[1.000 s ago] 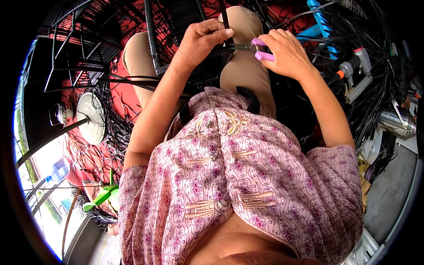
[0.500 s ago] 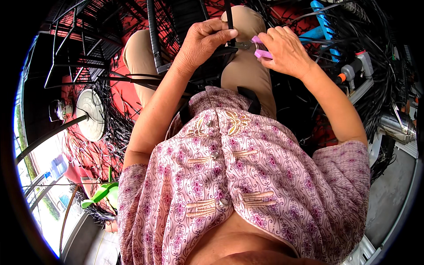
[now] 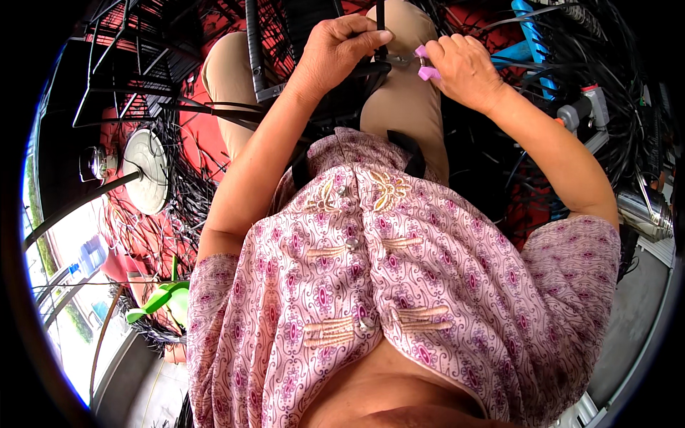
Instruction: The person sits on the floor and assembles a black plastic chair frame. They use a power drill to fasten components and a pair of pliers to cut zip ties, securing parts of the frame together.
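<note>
My left hand [image 3: 334, 57] is closed, thumb and fingertips pinching a narrow black strip [image 3: 380, 13] that stands up above my thigh. My right hand [image 3: 467, 75] is wrapped round the pink handles of a pair of pliers [image 3: 429, 73]. Their metal jaws point left and lie beside the strip, just below my left fingertips; whether they touch it I cannot tell. Under my hands, black strips cross a dark frame [image 3: 273, 93] at my lap, partly hidden by my left forearm.
Black wire frames [image 3: 128, 93] stand at the far left. Loose black strips [image 3: 187, 192] litter the red floor. A round pale disc [image 3: 146, 171] is at left, a green leaf-shaped thing [image 3: 158, 299] nearer. At right are a blue bar [image 3: 531, 43], a grey power tool [image 3: 581, 110] and a metal flask [image 3: 646, 212].
Both hands sit slightly higher in the picture, as does most of the scene. My right elbow has swung outward. The left hand still pinches the strip, and the pliers remain in my right.
</note>
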### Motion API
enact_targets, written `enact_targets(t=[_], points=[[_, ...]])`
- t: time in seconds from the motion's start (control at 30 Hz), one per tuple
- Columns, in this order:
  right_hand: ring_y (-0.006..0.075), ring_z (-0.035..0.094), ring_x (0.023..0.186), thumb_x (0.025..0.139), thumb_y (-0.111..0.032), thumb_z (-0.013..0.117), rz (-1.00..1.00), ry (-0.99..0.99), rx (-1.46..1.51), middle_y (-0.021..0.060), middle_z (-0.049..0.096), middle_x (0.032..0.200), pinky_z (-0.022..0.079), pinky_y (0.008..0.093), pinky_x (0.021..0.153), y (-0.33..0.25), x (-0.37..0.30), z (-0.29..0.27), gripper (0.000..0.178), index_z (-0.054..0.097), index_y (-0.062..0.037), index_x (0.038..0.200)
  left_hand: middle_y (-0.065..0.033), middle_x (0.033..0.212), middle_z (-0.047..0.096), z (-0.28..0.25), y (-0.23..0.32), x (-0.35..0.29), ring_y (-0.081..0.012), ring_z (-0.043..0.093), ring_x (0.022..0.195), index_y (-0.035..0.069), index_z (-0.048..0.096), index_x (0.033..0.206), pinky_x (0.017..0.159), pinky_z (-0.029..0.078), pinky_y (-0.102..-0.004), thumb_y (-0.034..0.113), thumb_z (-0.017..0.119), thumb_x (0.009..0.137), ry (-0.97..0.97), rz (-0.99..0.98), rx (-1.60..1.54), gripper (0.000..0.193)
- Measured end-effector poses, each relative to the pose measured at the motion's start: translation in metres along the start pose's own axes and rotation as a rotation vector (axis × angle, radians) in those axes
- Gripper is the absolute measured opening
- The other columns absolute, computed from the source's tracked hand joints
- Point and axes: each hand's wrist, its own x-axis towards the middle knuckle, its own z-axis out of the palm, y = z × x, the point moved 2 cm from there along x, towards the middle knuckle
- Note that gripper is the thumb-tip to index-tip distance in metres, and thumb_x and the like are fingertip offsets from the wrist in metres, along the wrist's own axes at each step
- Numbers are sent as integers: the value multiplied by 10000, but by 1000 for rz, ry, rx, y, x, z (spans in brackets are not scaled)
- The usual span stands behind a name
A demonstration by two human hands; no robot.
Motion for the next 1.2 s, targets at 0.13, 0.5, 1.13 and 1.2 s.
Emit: enact_targets(t=[0.13, 0.5, 1.13, 1.2], points=[[254, 640, 888, 852, -392, 744, 171, -88, 81, 92, 636, 908, 506, 391, 754, -6, -9, 1, 363, 587, -79, 945, 50, 752, 623, -6, -2, 5, -39, 555, 736, 32, 781, 1010, 733, 448, -201, 229, 675, 987, 48, -74, -166, 225], [216, 669, 1000, 850, -484, 780, 1166, 410, 646, 128, 706, 1132, 508, 350, 908, 30, -88, -75, 651, 646, -14, 1279, -48, 999, 741, -28, 6, -16, -126, 684, 918, -9, 737, 1093, 870, 524, -270, 263, 675, 992, 86, -101, -33, 297], [282, 574, 961, 756, -374, 809, 222, -66, 208, 74, 563, 962, 466, 418, 881, -3, -6, -22, 495, 635, -143, 1158, -74, 778, 620, 7, 6, -52, -280, 665, 757, 68, 693, 791, 696, 508, -394, 578, 739, 815, 219, 206, 1129, 513], [281, 569, 950, 752, -369, 812, 189, -70, 167, 72, 553, 961, 469, 415, 872, 0, -2, -23, 492, 629, -141, 1147, -70, 771, 617, 6, 4, -52, -276, 663, 740, 71, 682, 779, 680, 505, -391, 580, 738, 815, 223, 232, 1122, 513]])
